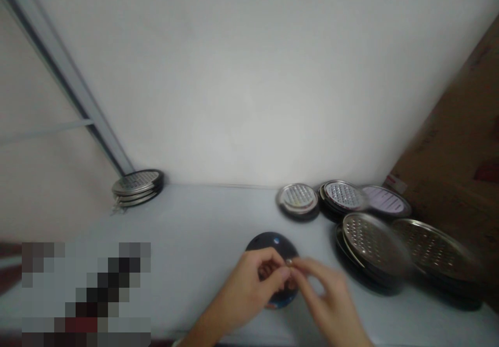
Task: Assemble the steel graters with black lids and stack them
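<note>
A dark round disc [273,244] lies on the white table [202,222], near the front edge. My left hand [249,290] curls over the disc's near side, fingers bent around something small. My right hand [331,303] comes in from the right and pinches a tiny shiny piece [289,261] where the fingertips of both hands meet above the disc. The picture is blurred, so the small piece is hard to make out.
Several round perforated metal discs in dark rims [374,243] lie at the right, some stacked. Another stack of such discs [137,185] sits at the back left by the wall. A brown cardboard box [456,159] stands at the far right. A pixelated patch covers the lower left.
</note>
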`<action>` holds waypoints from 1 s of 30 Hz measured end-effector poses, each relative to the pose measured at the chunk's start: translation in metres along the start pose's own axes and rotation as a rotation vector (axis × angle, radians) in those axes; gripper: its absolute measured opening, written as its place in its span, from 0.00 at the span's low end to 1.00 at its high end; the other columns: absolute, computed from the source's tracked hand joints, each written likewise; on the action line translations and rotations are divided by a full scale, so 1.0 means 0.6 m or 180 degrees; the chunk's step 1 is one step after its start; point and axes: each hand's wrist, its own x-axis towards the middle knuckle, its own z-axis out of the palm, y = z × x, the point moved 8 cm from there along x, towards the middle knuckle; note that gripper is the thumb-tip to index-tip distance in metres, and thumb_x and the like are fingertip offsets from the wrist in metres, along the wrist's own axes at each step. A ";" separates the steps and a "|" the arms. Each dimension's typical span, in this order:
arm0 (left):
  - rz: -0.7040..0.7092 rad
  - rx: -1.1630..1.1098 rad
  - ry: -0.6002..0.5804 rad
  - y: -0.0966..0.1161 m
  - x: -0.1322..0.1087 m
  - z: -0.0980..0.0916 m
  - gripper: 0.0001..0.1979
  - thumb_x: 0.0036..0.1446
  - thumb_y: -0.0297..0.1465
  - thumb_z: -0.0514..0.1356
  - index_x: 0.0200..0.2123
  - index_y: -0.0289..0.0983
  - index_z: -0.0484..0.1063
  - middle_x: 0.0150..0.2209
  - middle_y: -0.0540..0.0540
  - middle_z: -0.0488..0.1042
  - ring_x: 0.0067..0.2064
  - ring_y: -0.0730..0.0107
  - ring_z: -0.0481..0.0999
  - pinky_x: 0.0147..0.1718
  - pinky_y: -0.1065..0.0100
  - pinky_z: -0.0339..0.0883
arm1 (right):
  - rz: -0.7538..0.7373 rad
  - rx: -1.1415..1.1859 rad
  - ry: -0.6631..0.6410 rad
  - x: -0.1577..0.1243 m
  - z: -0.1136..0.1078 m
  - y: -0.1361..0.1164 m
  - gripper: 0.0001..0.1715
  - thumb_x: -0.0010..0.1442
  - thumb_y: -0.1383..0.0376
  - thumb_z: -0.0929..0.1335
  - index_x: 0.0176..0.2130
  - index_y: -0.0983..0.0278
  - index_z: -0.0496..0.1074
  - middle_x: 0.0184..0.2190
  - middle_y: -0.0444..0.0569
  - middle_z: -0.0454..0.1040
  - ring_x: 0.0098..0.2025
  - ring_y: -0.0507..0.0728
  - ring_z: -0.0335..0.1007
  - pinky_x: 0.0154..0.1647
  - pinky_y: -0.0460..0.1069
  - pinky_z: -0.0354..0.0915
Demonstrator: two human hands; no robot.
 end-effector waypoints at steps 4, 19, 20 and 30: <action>0.0286 0.0368 0.0179 0.018 -0.004 -0.013 0.12 0.58 0.37 0.64 0.31 0.35 0.82 0.30 0.46 0.80 0.32 0.70 0.74 0.33 0.72 0.67 | 0.0140 0.0113 0.0017 0.002 -0.001 0.001 0.13 0.64 0.56 0.70 0.38 0.61 0.81 0.33 0.51 0.83 0.35 0.58 0.80 0.36 0.46 0.73; 0.0244 -0.0028 -0.0130 0.011 -0.004 0.013 0.13 0.58 0.37 0.65 0.35 0.33 0.82 0.34 0.42 0.82 0.38 0.63 0.79 0.41 0.69 0.70 | 0.0196 0.0040 -0.0177 0.007 -0.008 0.005 0.14 0.64 0.56 0.69 0.37 0.61 0.82 0.36 0.51 0.83 0.39 0.60 0.81 0.37 0.47 0.73; 0.0225 -0.0116 -0.0186 0.010 -0.004 0.015 0.14 0.58 0.38 0.65 0.35 0.32 0.82 0.34 0.41 0.82 0.38 0.62 0.79 0.41 0.68 0.71 | 0.0191 0.0043 -0.0225 0.008 -0.009 0.003 0.14 0.64 0.56 0.69 0.37 0.60 0.82 0.36 0.51 0.83 0.38 0.59 0.80 0.37 0.47 0.73; -0.0010 -0.0029 -0.0132 -0.002 0.000 0.002 0.17 0.57 0.42 0.64 0.32 0.32 0.82 0.25 0.45 0.78 0.27 0.70 0.74 0.28 0.72 0.67 | -0.0193 -0.0167 -0.0400 0.007 -0.003 -0.009 0.13 0.67 0.60 0.66 0.39 0.61 0.80 0.35 0.50 0.82 0.36 0.56 0.78 0.38 0.46 0.71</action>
